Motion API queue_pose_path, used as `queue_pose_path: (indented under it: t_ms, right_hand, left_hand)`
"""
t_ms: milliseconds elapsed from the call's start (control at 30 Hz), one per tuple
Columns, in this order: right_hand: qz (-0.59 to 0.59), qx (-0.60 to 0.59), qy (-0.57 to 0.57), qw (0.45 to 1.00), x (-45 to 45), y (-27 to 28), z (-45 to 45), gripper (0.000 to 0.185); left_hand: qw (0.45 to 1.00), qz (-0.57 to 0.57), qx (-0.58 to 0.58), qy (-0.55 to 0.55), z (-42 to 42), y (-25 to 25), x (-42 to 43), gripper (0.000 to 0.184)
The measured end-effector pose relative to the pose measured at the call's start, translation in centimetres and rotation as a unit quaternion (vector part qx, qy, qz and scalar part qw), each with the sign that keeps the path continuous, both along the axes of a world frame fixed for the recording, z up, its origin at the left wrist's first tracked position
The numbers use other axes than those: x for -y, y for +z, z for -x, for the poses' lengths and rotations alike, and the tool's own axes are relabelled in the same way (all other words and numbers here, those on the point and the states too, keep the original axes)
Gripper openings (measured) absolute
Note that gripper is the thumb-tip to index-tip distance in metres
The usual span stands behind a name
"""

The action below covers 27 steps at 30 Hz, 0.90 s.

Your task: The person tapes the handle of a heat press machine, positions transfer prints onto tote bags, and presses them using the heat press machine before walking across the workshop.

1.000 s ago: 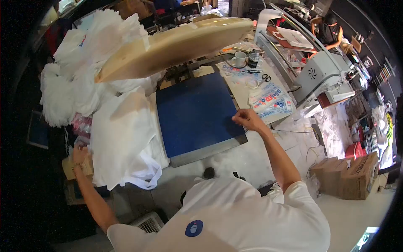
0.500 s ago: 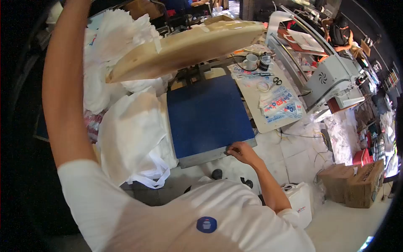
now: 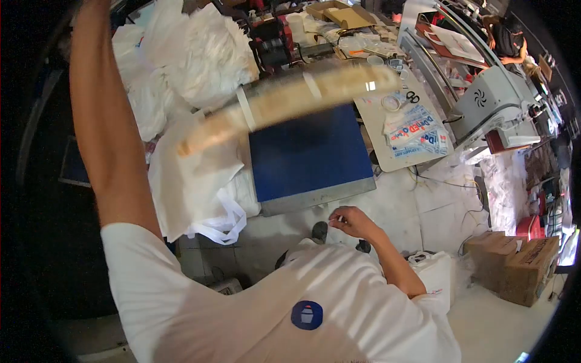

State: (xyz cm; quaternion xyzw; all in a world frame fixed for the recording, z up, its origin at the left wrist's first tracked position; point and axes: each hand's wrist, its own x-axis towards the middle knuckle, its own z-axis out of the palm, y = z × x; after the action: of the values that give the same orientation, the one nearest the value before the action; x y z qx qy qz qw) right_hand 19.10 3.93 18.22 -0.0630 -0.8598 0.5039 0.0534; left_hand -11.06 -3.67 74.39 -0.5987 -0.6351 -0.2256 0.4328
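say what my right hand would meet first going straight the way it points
Your right hand would probably meet the grey front edge of the blue pad, though depth is unclear, so it might pass above or below.

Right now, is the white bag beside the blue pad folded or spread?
Spread: the white bag lies broad beside the blue pad, straps loose.

The pad (image 3: 315,166) is overhung by the frame (image 3: 284,103) and flanked by a bag (image 3: 187,181) at left and a board (image 3: 376,124) at right, where tape (image 3: 391,103) and scissors (image 3: 413,97) are laid.
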Motion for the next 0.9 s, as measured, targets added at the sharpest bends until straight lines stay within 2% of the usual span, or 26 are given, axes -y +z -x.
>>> queue_pose_path:
  t_ms: [33,100,133,200,233,300,367,400,467,533,567,633,700,767,800,833,867,900]
  right_hand:
    - [0.000,0.003,0.004,1.000,0.1,1.0,0.6,0.019]
    - [-0.014,-0.024,0.114,0.993,0.7,4.2,1.0,0.023]
    - [-0.010,-0.021,0.119,0.993,1.1,5.5,1.0,0.023]
    - [0.015,0.025,0.212,0.977,1.6,8.2,0.8,0.027]
    - [0.023,0.086,0.246,0.965,2.0,9.4,0.5,0.026]
    - [0.035,0.076,0.267,0.960,2.7,11.3,-0.5,0.025]
    - [0.047,0.069,0.291,0.953,3.5,13.4,-1.4,0.024]
    - [0.031,0.044,0.321,0.946,3.8,14.6,-1.5,0.023]
    - [0.020,0.020,0.351,0.936,3.9,16.4,-2.2,0.023]
    - [0.007,-0.079,0.329,0.941,4.0,17.2,-2.9,0.020]
    - [0.013,-0.073,0.328,0.942,3.9,17.3,-3.1,0.020]
    - [0.024,-0.193,0.223,0.955,2.8,17.6,-2.1,0.016]
    - [-0.059,-0.300,0.051,0.951,1.2,16.6,0.6,0.016]
    - [-0.028,-0.259,-0.077,0.962,-0.1,12.5,1.8,0.014]
    - [0.105,-0.240,-0.168,0.950,-0.1,11.9,1.9,0.012]
    - [0.235,-0.215,-0.255,0.913,-0.1,11.3,2.0,0.011]
    - [0.237,-0.213,-0.255,0.913,-0.8,9.8,2.0,0.011]
    - [0.132,-0.193,-0.278,0.932,-2.2,7.9,1.8,0.009]
  left_hand:
    - [0.999,0.016,0.013,-0.036,-2.7,-2.4,2.2,0.051]
    - [0.990,0.065,0.057,-0.108,-7.7,-7.8,6.0,0.042]
    - [0.981,0.096,0.086,-0.143,-9.8,-10.6,7.5,0.038]
    - [0.953,0.162,0.165,-0.196,-12.9,-16.5,9.3,0.031]
    - [0.937,0.191,0.210,-0.203,-13.8,-19.9,9.4,0.030]
    - [0.912,0.243,0.284,-0.167,-14.0,-27.7,8.7,0.034]
    - [0.890,0.181,0.391,-0.149,-15.2,-35.9,6.9,0.042]
    - [0.889,0.181,0.395,-0.148,-16.0,-38.4,6.3,0.042]
    - [0.885,0.196,0.417,-0.065,-17.5,-41.4,5.7,0.038]
    - [0.890,0.176,0.417,-0.051,-17.1,-42.2,5.9,0.035]
    - [0.895,0.153,0.418,-0.036,-17.1,-42.7,6.2,0.033]
    - [0.899,0.142,0.413,-0.040,-16.8,-44.3,6.2,0.032]
    - [0.904,0.135,0.402,-0.048,-16.4,-45.1,6.2,0.032]
    - [0.885,0.095,0.455,0.018,-16.7,-45.5,7.2,0.025]
    - [0.885,0.093,0.456,0.021,-16.1,-46.2,7.2,0.025]
    - [0.840,-0.093,0.532,-0.054,-15.2,-47.6,7.1,0.019]
    - [0.754,-0.273,0.583,-0.125,-14.6,-49.0,7.3,0.014]
    - [0.754,-0.272,0.586,-0.124,-13.9,-50.2,7.9,0.014]
